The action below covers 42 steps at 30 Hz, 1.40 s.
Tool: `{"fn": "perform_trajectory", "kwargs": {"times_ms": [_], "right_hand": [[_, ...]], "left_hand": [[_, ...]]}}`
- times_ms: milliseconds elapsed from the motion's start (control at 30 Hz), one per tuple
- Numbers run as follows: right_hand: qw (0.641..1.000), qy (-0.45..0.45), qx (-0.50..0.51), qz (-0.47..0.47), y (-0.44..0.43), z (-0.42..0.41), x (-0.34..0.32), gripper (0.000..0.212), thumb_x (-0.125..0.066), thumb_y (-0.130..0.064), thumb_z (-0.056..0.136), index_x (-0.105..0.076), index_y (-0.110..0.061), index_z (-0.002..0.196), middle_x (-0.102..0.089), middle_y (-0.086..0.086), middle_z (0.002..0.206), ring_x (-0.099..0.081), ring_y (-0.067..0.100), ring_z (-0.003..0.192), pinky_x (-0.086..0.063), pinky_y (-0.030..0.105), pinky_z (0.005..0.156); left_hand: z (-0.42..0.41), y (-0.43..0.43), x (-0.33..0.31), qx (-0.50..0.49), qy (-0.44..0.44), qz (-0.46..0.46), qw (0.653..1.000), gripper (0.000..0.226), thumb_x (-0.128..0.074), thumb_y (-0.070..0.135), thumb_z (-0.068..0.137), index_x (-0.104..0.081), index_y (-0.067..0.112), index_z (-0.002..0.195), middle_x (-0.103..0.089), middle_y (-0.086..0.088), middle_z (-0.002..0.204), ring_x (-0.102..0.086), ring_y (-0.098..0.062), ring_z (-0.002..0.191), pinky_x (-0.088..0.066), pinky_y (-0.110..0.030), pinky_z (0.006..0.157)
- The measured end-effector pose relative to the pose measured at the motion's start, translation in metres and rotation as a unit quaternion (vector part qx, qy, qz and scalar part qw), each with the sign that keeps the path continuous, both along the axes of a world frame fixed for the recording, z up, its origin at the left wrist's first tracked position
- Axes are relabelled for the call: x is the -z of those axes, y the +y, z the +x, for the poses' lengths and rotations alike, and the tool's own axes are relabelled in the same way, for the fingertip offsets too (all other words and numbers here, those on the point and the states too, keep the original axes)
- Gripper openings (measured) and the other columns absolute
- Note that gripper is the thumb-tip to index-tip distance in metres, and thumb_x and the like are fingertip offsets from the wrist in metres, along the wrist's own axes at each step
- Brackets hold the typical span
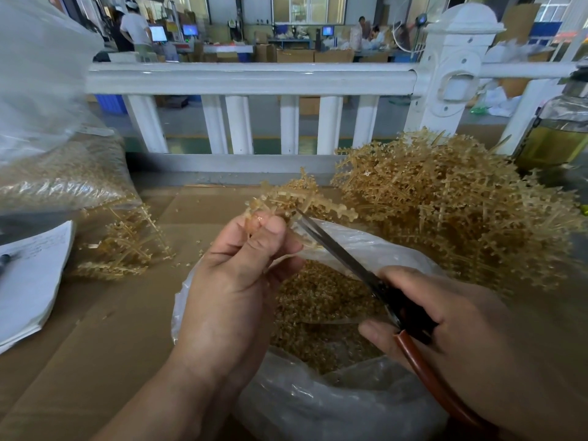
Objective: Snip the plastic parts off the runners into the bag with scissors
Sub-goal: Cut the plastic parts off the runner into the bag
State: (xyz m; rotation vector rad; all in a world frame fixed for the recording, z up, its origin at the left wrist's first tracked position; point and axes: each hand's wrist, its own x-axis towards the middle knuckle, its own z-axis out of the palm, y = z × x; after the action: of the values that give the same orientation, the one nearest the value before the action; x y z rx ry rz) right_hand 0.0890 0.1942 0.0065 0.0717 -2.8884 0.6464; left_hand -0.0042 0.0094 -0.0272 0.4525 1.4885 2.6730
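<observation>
Pinching a tan plastic runner [305, 195] in the left hand [235, 281], thumb and curled fingertips clamped on its near end, raised over the mouth of the bag [334, 412]. Gripping the scissors [350, 262] in the right hand [461, 329], fingers wrapped round the black handles, with a red-brown handle loop [429, 370] running out under the palm. Hands apart: left higher and further out, right lower and nearer. Blades slanting up and to the left, almost together, tips at the underside of the runner just beside the left fingertips.

Directly below both hands, the clear bag, open and slumped on the cardboard-covered counter [111, 329], partly filled with small tan cut parts [318, 300]. A few loose bits scattered on the cardboard beside it.

To the right, just behind the bag, a big tangled heap of runners [445, 211], small parts still on the branches. To the left, on the cardboard, a smaller and thinner pile of runners [127, 246], its far side against a second clear sack [63, 176] stuffed with tan pieces. At the far left edge, a stack of papers [31, 275] with a dark pen [3, 261] lying on it, mostly cut off by the frame.

Along the far side of the counter, a white railing [248, 78] with a thick post on the right. At the far right, a glass bottle [556, 138] holding yellowish liquid. Beyond the railing, a workshop floor with cardboard boxes, lit screens and several people, too blurred for detail.
</observation>
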Motion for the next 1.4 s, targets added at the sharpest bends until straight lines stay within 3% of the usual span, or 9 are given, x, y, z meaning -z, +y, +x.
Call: {"fn": "perform_trajectory", "kwargs": {"times_ms": [167, 267, 400, 533, 767, 933, 1067, 1400], "right_hand": [[1.0, 0.005, 0.006, -0.018, -0.003, 0.003, 0.001, 0.056, -0.034, -0.088, 0.071, -0.047, -0.053, 0.113, -0.059, -0.033, 0.094, -0.057, -0.009, 0.087, -0.051, 0.013, 0.059], [1.0, -0.001, 0.005, -0.014, -0.003, 0.003, -0.001, 0.059, -0.028, -0.092, 0.07, -0.047, -0.055, 0.112, -0.054, -0.037, 0.101, -0.054, -0.013, 0.092, -0.044, 0.004, 0.076], [1.0, -0.001, 0.004, 0.0, -0.003, 0.003, -0.004, 0.063, -0.024, -0.094, 0.068, -0.044, -0.056, 0.114, -0.051, -0.041, 0.102, -0.053, -0.014, 0.092, -0.047, 0.007, 0.066], [1.0, 0.0, 0.005, 0.016, -0.002, 0.005, -0.006, 0.055, -0.034, -0.085, 0.075, -0.051, -0.049, 0.113, -0.056, -0.032, 0.075, -0.058, -0.005, 0.079, -0.046, 0.011, 0.05], [0.999, 0.009, -0.001, 0.04, -0.001, 0.006, -0.007, 0.049, -0.036, -0.079, 0.078, -0.057, -0.044, 0.106, -0.051, -0.029, 0.068, -0.054, -0.004, 0.061, -0.04, 0.01, 0.047], [0.999, 0.016, 0.0, 0.043, -0.002, 0.006, -0.008, 0.049, -0.04, -0.079, 0.08, -0.056, -0.046, 0.113, -0.046, -0.033, 0.068, -0.055, -0.005, 0.064, -0.039, 0.008, 0.046], [0.999, 0.036, -0.004, 0.031, 0.0, 0.005, -0.006, 0.05, -0.043, -0.076, 0.08, -0.059, -0.042, 0.112, -0.055, -0.026, 0.071, -0.056, -0.001, 0.06, -0.048, 0.022, 0.048], [0.997, 0.066, -0.009, 0.037, 0.004, 0.005, -0.006, 0.046, -0.044, -0.074, 0.08, -0.061, -0.039, 0.105, -0.056, -0.022, 0.067, -0.056, 0.001, 0.056, -0.049, 0.025, 0.045]], "left_hand": [[0.002, 0.001, -0.001, 0.009, 0.004, 0.012, 1.0, 0.007, -0.072, 0.029, 0.081, -0.07, 0.026, 0.075, -0.065, 0.003, 0.078, -0.062, -0.008, 0.076, -0.053, -0.024, 0.073], [0.002, 0.002, -0.003, 0.013, 0.016, 0.023, 1.0, 0.007, -0.073, 0.024, 0.079, -0.067, 0.027, 0.075, -0.064, 0.002, 0.079, -0.062, -0.009, 0.075, -0.054, -0.024, 0.072], [0.002, 0.003, -0.003, 0.019, 0.005, 0.031, 0.999, 0.007, -0.071, 0.02, 0.081, -0.066, 0.023, 0.077, -0.063, 0.001, 0.082, -0.062, -0.009, 0.075, -0.053, -0.024, 0.071], [0.003, 0.004, -0.002, 0.032, -0.005, 0.018, 0.999, 0.004, -0.07, 0.024, 0.081, -0.071, 0.022, 0.078, -0.066, 0.001, 0.076, -0.063, -0.009, 0.073, -0.054, -0.024, 0.07], [0.002, 0.005, -0.002, 0.05, -0.033, 0.021, 0.998, 0.007, -0.068, 0.021, 0.084, -0.072, 0.02, 0.079, -0.066, -0.001, 0.076, -0.064, -0.01, 0.072, -0.055, -0.023, 0.069], [0.002, 0.004, -0.005, 0.057, -0.046, 0.03, 0.997, 0.003, -0.071, 0.023, 0.08, -0.073, 0.02, 0.079, -0.066, 0.0, 0.077, -0.064, -0.01, 0.072, -0.055, -0.023, 0.068], [0.004, 0.004, -0.007, 0.068, -0.055, 0.032, 0.996, 0.006, -0.073, 0.025, 0.078, -0.072, 0.02, 0.08, -0.066, 0.002, 0.076, -0.064, -0.009, 0.072, -0.054, -0.022, 0.069], [0.008, 0.006, -0.012, 0.052, -0.057, 0.05, 0.996, 0.015, -0.066, 0.017, 0.085, -0.074, 0.021, 0.073, -0.066, 0.005, 0.074, -0.063, -0.006, 0.066, -0.053, -0.019, 0.063]]}}
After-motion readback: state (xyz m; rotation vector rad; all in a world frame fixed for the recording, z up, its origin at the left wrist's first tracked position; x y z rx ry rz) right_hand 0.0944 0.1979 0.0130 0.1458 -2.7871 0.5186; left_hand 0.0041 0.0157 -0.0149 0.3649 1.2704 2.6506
